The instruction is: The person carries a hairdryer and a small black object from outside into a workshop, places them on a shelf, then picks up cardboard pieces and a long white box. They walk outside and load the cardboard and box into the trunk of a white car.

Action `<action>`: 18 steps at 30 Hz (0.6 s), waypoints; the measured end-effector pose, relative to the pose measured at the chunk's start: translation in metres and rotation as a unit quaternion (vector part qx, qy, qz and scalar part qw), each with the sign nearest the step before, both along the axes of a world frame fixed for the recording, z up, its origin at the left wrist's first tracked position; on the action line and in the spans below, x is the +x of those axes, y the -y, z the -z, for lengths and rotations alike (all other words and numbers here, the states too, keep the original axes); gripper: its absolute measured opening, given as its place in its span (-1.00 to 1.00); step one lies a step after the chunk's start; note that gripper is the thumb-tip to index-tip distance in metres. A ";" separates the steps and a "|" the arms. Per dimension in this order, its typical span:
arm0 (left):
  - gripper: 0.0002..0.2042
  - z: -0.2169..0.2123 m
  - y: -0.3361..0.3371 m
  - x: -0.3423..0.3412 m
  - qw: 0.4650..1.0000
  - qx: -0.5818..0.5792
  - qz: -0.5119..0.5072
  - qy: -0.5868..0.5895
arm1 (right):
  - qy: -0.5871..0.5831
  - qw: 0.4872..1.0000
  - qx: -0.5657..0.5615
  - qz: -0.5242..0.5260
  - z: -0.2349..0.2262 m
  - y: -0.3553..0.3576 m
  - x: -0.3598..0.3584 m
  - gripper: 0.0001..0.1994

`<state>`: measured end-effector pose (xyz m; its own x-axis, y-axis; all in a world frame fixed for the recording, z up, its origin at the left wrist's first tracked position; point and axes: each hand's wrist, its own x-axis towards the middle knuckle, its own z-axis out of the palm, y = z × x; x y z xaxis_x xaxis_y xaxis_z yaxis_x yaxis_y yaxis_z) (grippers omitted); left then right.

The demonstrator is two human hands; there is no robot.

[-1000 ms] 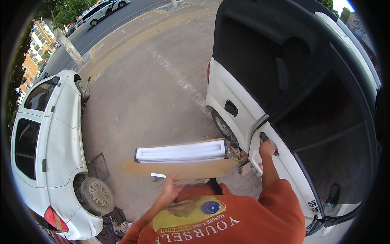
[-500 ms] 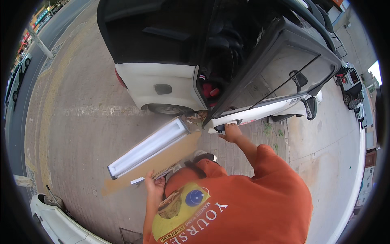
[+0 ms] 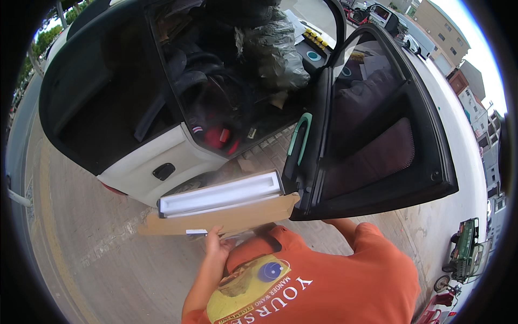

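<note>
My left hand is closed at the near edge of a long open cardboard box, its fingers partly hidden. A long white liner fills the box, and a small white-and-blue end pokes out beside my fingers. The box lies level across my front, its right end close to the open car door. My right forearm runs up behind that door's lower edge, which hides my right hand. Green trim edges the handle on the door's inner side.
The white car stands open ahead. Inside are a silvery crumpled bag, red items and dark clutter. Paving bricks cover the ground at left. A green three-wheeled vehicle is parked at far right.
The car door has swung wide, showing its inner side and the cabin. The box has come nearer the car and turned more level. My right hand has passed out of sight behind the door.
</note>
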<state>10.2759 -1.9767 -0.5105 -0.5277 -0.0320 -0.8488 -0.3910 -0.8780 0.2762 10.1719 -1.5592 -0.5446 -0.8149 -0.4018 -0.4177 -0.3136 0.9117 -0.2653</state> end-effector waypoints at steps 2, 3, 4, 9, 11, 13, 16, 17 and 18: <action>-0.85 -0.005 -0.005 -0.029 0.999 0.029 0.016 -0.019 | -0.019 0.998 0.045 0.038 0.004 -0.020 0.025 -0.50; -0.86 -0.009 -0.010 -0.045 0.999 0.012 0.048 -0.020 | -0.036 0.995 0.053 0.073 0.006 -0.028 0.040 -0.50; -0.86 -0.012 -0.017 -0.058 0.997 -0.005 0.080 -0.017 | -0.055 0.990 0.038 0.124 0.007 -0.032 0.057 -0.50; -0.85 -0.056 -0.067 -0.136 0.968 -0.065 0.236 -0.057 | 0.093 0.852 -0.132 0.498 0.031 0.002 0.121 -0.34; -0.82 -0.057 -0.082 -0.168 0.950 -0.087 0.286 -0.093 | 0.198 0.746 -0.344 0.534 0.024 0.036 0.088 -0.35; -0.77 -0.044 -0.086 -0.201 0.930 -0.122 0.323 -0.129 | 0.222 0.534 -0.603 0.550 0.006 0.070 0.041 -0.39; -0.69 -0.058 -0.075 -0.268 0.872 -0.207 0.400 -0.193 | 0.266 0.295 -0.775 0.490 -0.033 0.088 -0.043 -0.38; -0.66 -0.064 -0.070 -0.291 0.880 -0.201 0.375 -0.211 | 0.289 0.269 -0.800 0.452 -0.042 0.090 -0.068 -0.35; -0.64 -0.068 -0.066 -0.311 0.887 -0.193 0.350 -0.230 | 0.310 0.241 -0.822 0.412 -0.048 0.091 -0.089 -0.32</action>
<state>9.9647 -1.9105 -0.4423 -0.8204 0.1990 -0.5360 -0.5717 -0.2691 0.7751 10.0826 -1.6504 -0.4962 -0.8867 -0.2474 -0.3906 0.3586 -0.9013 -0.2431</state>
